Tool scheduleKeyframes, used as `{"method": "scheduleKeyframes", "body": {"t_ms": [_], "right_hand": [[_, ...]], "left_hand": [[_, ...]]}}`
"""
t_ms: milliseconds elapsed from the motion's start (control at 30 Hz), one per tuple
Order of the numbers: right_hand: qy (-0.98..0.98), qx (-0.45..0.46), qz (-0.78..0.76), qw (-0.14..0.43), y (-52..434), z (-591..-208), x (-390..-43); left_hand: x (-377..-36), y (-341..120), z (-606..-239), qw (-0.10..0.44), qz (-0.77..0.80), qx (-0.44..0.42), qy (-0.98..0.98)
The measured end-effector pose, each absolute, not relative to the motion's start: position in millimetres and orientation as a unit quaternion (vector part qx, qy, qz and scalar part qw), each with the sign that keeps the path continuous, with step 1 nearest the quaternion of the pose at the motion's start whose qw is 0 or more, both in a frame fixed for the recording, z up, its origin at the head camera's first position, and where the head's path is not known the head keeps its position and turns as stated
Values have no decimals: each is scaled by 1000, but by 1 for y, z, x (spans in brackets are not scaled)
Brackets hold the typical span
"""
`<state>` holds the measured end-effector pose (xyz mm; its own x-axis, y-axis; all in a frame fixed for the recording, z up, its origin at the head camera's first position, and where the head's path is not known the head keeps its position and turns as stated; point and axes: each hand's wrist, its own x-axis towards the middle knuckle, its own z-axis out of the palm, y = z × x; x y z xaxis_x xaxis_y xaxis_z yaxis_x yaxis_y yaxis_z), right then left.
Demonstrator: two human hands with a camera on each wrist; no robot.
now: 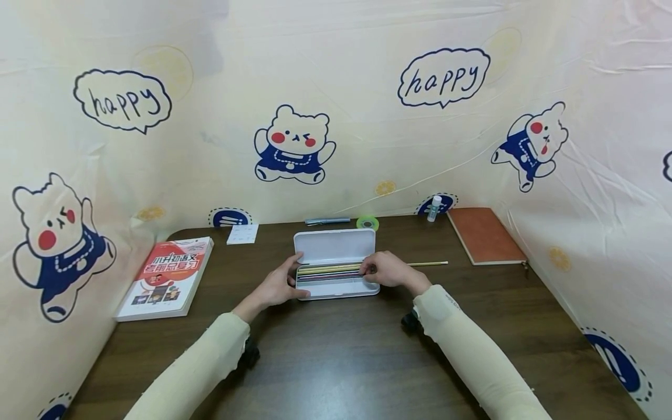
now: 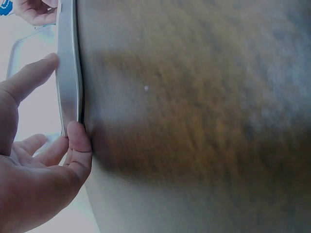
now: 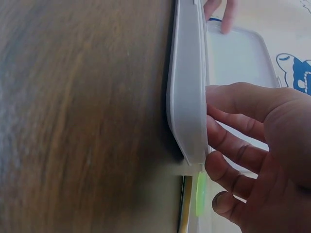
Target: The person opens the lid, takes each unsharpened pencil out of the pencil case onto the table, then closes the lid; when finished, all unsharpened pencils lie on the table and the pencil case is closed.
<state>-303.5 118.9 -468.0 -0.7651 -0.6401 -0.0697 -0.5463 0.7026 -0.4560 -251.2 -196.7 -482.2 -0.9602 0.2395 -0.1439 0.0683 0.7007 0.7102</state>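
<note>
My left hand [image 1: 276, 286] grips the left end of the open white rectangular case [image 1: 336, 289], which lies on the brown wooden table [image 1: 325, 356]. My right hand [image 1: 387, 269] bends its fingers at the other end, by thin coloured pencils [image 1: 328, 271]; whether it pinches one, I cannot tell.

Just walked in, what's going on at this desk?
A person has an open, white, rectangular pencil case on the dark brown wooden table. Their left hand grips its left end; their right hand has its fingers at the right end, over slim, multicoloured pencils lying lengthwise inside. Whether it pinches one isn't clear. A slim, yellow, pencil-like stick shows outside the case, to the right, its other end hidden by that hand. The lid is up.
</note>
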Motion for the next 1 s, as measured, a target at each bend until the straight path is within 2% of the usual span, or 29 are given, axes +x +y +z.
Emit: {"method": "scheduleKeyframes", "body": {"t_ms": [1000], "right_hand": [[915,-323,-228,85,120,-466,-306]], "left_hand": [[-252,-197,-481,120,368,83,918]]}}
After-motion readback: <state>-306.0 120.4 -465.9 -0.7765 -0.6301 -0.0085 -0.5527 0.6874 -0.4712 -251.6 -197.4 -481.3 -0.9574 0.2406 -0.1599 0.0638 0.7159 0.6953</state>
